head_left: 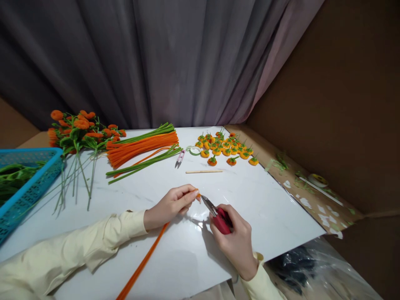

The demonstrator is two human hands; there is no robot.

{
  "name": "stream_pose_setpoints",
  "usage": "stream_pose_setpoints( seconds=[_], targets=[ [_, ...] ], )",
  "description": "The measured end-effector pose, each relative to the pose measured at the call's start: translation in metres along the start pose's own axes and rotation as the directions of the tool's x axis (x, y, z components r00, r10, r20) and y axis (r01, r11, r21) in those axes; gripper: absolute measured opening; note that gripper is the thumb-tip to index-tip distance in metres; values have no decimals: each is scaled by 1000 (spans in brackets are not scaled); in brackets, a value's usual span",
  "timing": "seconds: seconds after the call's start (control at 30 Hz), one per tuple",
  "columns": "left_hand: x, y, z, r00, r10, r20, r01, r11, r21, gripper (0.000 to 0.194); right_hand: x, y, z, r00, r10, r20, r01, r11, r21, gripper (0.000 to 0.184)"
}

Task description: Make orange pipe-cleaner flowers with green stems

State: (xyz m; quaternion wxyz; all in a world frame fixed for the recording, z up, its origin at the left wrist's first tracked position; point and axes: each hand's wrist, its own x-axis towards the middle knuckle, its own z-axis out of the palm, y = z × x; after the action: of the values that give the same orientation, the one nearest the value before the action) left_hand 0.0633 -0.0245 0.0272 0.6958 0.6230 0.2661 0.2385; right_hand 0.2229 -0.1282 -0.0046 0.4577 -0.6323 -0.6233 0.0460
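My left hand (171, 205) is closed around a bunch of orange pipe cleaners (142, 264), which trails down toward the front edge of the table. A short orange end pokes out between the thumb and forefinger. My right hand (235, 237) grips red-handled pliers (221, 220), perhaps cutting ones. Their metal jaws point left and meet or nearly touch that orange end; whether they are closed on it I cannot tell. Beyond my hands lie a thin wooden stick (203, 171), small pink-handled snips (180, 158) and a roll of green tape (195, 151).
Bundled orange pipe cleaners (143, 148) and green pipe cleaners (146, 164) lie at the back. Several small orange and yellow flower heads (226, 150) sit right of them. Orange flowers on stems (81, 123) and a blue basket (34, 183) are left. Scraps (325, 214) litter the right ledge.
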Motion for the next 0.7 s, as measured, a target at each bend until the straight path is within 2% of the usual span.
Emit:
stream_pose_setpoints(
  seconds=[0.7],
  targets=[
    [-2, 1, 3, 1000, 9, 14, -9, 1000, 6, 33, -3, -2, -2, 1000, -24, 2, 24, 998, -66, 6]
  ],
)
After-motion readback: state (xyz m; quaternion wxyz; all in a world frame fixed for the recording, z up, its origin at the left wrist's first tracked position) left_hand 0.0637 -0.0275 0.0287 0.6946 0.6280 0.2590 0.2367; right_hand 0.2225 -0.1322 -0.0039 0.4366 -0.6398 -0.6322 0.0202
